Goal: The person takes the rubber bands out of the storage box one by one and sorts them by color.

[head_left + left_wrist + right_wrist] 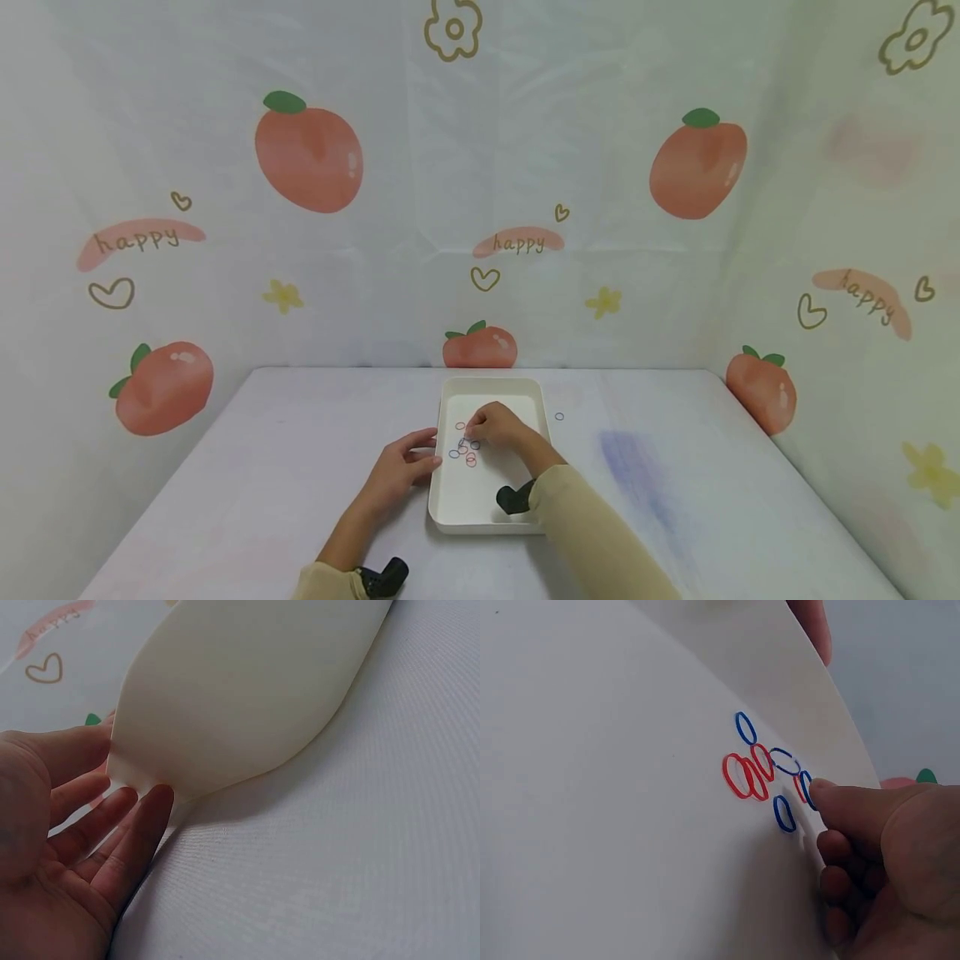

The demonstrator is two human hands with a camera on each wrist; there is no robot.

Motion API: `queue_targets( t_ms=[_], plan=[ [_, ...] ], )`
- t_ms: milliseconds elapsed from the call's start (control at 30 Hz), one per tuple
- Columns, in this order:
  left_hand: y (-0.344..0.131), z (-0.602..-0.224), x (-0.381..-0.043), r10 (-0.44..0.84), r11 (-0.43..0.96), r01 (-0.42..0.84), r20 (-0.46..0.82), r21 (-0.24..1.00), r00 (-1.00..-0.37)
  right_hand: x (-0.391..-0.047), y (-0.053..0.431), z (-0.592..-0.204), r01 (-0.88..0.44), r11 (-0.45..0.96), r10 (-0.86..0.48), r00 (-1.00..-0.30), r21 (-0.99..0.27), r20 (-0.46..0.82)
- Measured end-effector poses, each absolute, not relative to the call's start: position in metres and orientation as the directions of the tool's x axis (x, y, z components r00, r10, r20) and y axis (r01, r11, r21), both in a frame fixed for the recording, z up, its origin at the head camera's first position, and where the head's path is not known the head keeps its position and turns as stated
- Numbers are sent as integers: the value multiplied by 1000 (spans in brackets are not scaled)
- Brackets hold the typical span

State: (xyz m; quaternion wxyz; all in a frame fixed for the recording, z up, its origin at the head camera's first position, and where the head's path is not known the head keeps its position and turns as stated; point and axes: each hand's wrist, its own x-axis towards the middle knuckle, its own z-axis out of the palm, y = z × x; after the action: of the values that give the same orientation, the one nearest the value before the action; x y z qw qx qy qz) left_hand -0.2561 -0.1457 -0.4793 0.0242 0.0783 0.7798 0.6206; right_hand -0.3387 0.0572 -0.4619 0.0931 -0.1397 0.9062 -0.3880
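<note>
Several small red and blue rubber bands lie in a loose cluster in a white tray [480, 504]. My right hand [498, 423] reaches into the tray with curled fingers at the far side of the cluster. In the right wrist view its thumb and forefinger pinch at a blue rubber band [806, 785], which the thumb tip partly covers; a red one shows right behind it. Nearby lies another blue rubber band [784, 814]. My left hand [397, 473] touches the tray's left side, fingers loosely extended against the outer wall [225, 712] and thumb at the rim.
A single blue rubber band [559, 416] lies on the white cloth-covered table [315, 467], just right of the tray. A printed curtain [405, 208] hangs behind the table and along its sides. Each wrist carries a black camera [514, 499].
</note>
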Motion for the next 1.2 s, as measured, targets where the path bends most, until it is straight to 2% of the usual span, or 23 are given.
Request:
queue_targets(
  t_ms=[267, 500, 867, 1200],
  plan=[
    [-145, -480, -256, 143, 221, 84, 53, 972, -988, -343, 64, -459, -163, 633, -305, -951, -756, -51],
    [-146, -482, -257, 148, 226, 89, 56, 970, -987, -338, 72, -436, -197, 579, -321, -947, -792, 0],
    [-145, -481, -254, 136, 229, 95, 64, 969, -989, -336, 95, -416, -217, 586, -310, -950, -781, 31],
    [-146, -483, -259, 130, 238, 85, 55, 968, -990, -329, 133, -423, -175, 500, -210, -975, -848, 78]
  ],
)
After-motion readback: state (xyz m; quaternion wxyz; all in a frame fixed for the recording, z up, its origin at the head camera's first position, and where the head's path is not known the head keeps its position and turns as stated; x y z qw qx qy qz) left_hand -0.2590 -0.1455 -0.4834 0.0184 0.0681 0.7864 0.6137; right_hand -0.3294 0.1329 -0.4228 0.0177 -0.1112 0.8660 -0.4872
